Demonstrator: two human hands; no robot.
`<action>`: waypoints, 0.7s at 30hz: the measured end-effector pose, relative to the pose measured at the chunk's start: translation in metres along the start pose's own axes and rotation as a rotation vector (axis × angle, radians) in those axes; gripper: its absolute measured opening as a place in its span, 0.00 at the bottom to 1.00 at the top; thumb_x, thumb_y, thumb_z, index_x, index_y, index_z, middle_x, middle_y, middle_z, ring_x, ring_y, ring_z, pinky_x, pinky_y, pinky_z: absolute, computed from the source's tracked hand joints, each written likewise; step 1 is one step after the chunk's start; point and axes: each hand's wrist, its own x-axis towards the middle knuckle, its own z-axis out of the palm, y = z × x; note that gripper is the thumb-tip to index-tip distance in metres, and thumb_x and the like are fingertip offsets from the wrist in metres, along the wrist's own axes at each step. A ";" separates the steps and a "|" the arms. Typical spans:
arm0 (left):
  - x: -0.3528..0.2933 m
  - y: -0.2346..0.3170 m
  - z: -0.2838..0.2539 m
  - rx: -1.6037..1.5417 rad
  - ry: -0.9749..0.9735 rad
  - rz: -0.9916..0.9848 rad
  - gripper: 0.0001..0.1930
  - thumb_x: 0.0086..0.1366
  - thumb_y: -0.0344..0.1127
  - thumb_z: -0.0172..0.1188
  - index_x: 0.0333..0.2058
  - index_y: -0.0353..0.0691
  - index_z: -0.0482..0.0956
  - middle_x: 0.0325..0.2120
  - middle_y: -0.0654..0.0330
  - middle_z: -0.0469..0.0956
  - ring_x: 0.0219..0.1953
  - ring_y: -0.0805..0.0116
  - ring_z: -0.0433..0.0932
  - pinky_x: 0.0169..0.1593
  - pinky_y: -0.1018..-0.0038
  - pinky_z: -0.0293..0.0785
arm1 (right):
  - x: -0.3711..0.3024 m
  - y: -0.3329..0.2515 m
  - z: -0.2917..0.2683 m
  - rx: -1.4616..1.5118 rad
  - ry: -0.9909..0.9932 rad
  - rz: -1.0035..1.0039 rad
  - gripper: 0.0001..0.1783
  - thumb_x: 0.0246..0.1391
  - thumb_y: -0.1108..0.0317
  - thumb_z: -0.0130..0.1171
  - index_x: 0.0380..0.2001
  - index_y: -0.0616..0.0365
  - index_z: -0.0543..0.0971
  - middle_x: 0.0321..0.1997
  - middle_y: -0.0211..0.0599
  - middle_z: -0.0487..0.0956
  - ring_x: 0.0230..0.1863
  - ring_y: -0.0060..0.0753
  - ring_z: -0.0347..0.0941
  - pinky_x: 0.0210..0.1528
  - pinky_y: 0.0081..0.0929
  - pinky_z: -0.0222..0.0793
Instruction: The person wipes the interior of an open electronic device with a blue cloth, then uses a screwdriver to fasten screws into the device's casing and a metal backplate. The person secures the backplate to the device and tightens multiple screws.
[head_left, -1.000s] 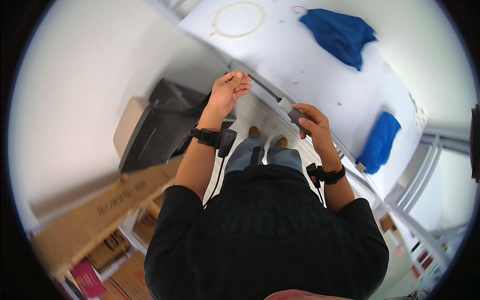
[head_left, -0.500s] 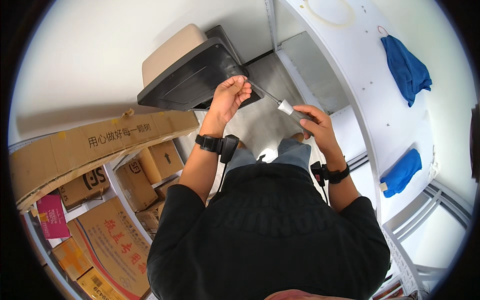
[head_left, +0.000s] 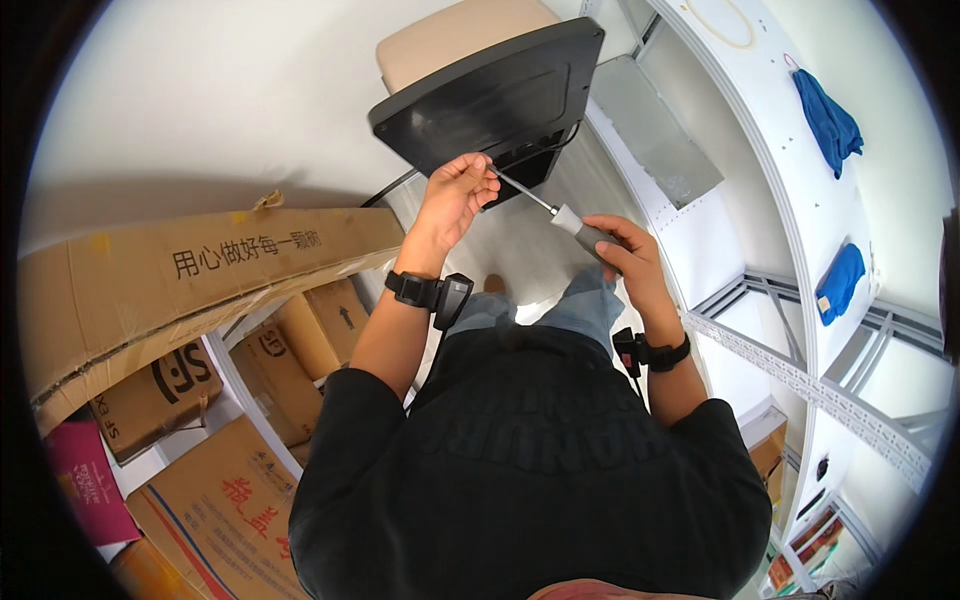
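In my right hand (head_left: 632, 262), fingers closed round its grey handle, is a screwdriver (head_left: 582, 230) with a pale collar and a thin metal shaft. The shaft slants up and to the left. My left hand (head_left: 455, 205) pinches around the tip end of the shaft; whether a small part sits between those fingertips is hidden. Just beyond my left hand stands a large black panel-like thing (head_left: 490, 100) with a beige rounded body (head_left: 465, 40) behind it. In the picture my left fingertips overlap its lower edge, and I cannot tell if they touch it.
A long cardboard box (head_left: 130, 270) lies along the left on shelving packed with cartons (head_left: 225, 500). A black cable (head_left: 577, 135) hangs by the panel. White metal shelving (head_left: 800, 360) curves along the right, with blue cloths (head_left: 828, 120) beyond it.
The view has turned, so the black panel now appears higher and farther right, and more right-hand shelving shows. Both hands keep the same hold on the screwdriver.
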 end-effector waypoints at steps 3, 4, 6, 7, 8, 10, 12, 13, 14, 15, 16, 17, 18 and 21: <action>-0.019 0.011 -0.027 -0.047 -0.006 0.004 0.08 0.70 0.35 0.51 0.37 0.37 0.75 0.29 0.62 0.77 0.30 0.73 0.77 0.36 0.79 0.77 | -0.007 -0.002 0.036 -0.034 0.014 0.025 0.17 0.51 0.71 0.54 0.46 0.56 0.79 0.27 0.24 0.72 0.21 0.14 0.62 0.23 0.14 0.59; -0.023 0.014 -0.035 -0.054 -0.016 0.002 0.08 0.69 0.35 0.51 0.37 0.37 0.75 0.29 0.62 0.77 0.30 0.73 0.77 0.36 0.79 0.77 | -0.009 -0.003 0.045 -0.037 0.014 0.028 0.17 0.51 0.71 0.54 0.46 0.55 0.79 0.27 0.24 0.72 0.21 0.14 0.62 0.23 0.14 0.59; -0.028 0.020 -0.048 -0.074 -0.036 0.001 0.08 0.69 0.35 0.51 0.37 0.37 0.75 0.29 0.61 0.77 0.29 0.73 0.76 0.36 0.79 0.76 | -0.011 -0.007 0.060 -0.046 0.012 0.035 0.17 0.51 0.71 0.54 0.46 0.55 0.79 0.26 0.24 0.72 0.21 0.14 0.62 0.24 0.14 0.59; -0.030 0.021 -0.052 -0.095 -0.045 0.000 0.08 0.69 0.35 0.52 0.37 0.37 0.75 0.28 0.62 0.77 0.29 0.74 0.76 0.35 0.79 0.75 | -0.011 -0.007 0.064 -0.061 0.005 0.029 0.17 0.52 0.71 0.54 0.46 0.55 0.79 0.27 0.25 0.72 0.21 0.14 0.62 0.24 0.14 0.59; -0.032 0.022 -0.056 -0.117 -0.053 -0.001 0.08 0.69 0.35 0.53 0.37 0.37 0.75 0.28 0.62 0.77 0.28 0.74 0.75 0.34 0.79 0.75 | -0.011 -0.008 0.067 -0.076 -0.003 0.023 0.17 0.52 0.71 0.54 0.46 0.55 0.79 0.27 0.25 0.72 0.21 0.14 0.62 0.24 0.14 0.59; -0.036 0.023 -0.064 -0.117 -0.049 0.007 0.08 0.69 0.36 0.53 0.37 0.37 0.76 0.28 0.63 0.77 0.28 0.75 0.74 0.34 0.80 0.74 | -0.012 -0.006 0.075 -0.094 -0.008 0.013 0.17 0.52 0.72 0.54 0.46 0.55 0.79 0.27 0.25 0.73 0.21 0.13 0.62 0.24 0.14 0.59; -0.039 0.023 -0.070 -0.081 -0.026 0.026 0.08 0.69 0.36 0.53 0.36 0.37 0.76 0.28 0.63 0.77 0.27 0.75 0.74 0.33 0.80 0.73 | -0.013 -0.009 0.083 -0.107 -0.006 0.006 0.17 0.51 0.72 0.55 0.46 0.54 0.79 0.28 0.25 0.73 0.22 0.13 0.62 0.23 0.14 0.58; -0.040 0.022 -0.072 -0.048 -0.007 0.033 0.08 0.68 0.36 0.53 0.36 0.37 0.76 0.28 0.62 0.77 0.27 0.76 0.74 0.33 0.80 0.73 | -0.013 -0.012 0.087 -0.144 -0.004 0.009 0.17 0.51 0.72 0.55 0.46 0.54 0.79 0.29 0.26 0.74 0.23 0.15 0.64 0.25 0.15 0.60; -0.042 0.022 -0.074 -0.015 0.013 0.040 0.08 0.68 0.35 0.53 0.36 0.37 0.76 0.28 0.62 0.77 0.27 0.76 0.73 0.33 0.80 0.73 | -0.014 -0.015 0.090 -0.181 -0.002 0.012 0.17 0.51 0.72 0.55 0.46 0.55 0.79 0.30 0.27 0.75 0.24 0.17 0.65 0.26 0.17 0.61; -0.042 0.024 -0.074 0.020 0.028 0.050 0.08 0.68 0.35 0.54 0.36 0.37 0.76 0.28 0.62 0.77 0.27 0.76 0.73 0.33 0.81 0.73 | -0.014 -0.018 0.093 -0.218 0.001 0.010 0.17 0.51 0.73 0.56 0.46 0.55 0.79 0.31 0.28 0.76 0.24 0.19 0.66 0.27 0.19 0.62; -0.042 0.024 -0.076 0.048 0.045 0.056 0.08 0.68 0.35 0.54 0.36 0.36 0.76 0.28 0.62 0.77 0.27 0.76 0.73 0.33 0.81 0.73 | -0.012 -0.017 0.093 -0.308 0.013 -0.114 0.17 0.50 0.73 0.56 0.46 0.55 0.79 0.32 0.30 0.76 0.26 0.22 0.68 0.29 0.21 0.64; -0.041 0.022 -0.078 0.075 0.062 0.062 0.08 0.68 0.35 0.54 0.36 0.36 0.76 0.28 0.62 0.77 0.27 0.76 0.73 0.32 0.80 0.73 | -0.009 -0.013 0.094 -0.398 0.025 -0.239 0.17 0.49 0.73 0.56 0.45 0.55 0.79 0.33 0.32 0.77 0.28 0.26 0.69 0.31 0.23 0.65; -0.042 0.022 -0.080 0.104 0.087 0.067 0.08 0.68 0.35 0.54 0.36 0.36 0.76 0.28 0.62 0.77 0.27 0.76 0.73 0.32 0.80 0.73 | -0.006 -0.012 0.095 -0.484 0.029 -0.362 0.17 0.49 0.74 0.56 0.45 0.56 0.79 0.34 0.34 0.77 0.30 0.29 0.71 0.33 0.25 0.66; -0.042 0.023 -0.079 0.106 0.139 0.045 0.08 0.68 0.35 0.55 0.37 0.36 0.76 0.27 0.62 0.77 0.26 0.75 0.74 0.32 0.80 0.73 | -0.004 -0.026 0.101 -0.559 0.007 -0.299 0.17 0.47 0.74 0.56 0.44 0.56 0.79 0.34 0.41 0.77 0.34 0.39 0.73 0.38 0.30 0.67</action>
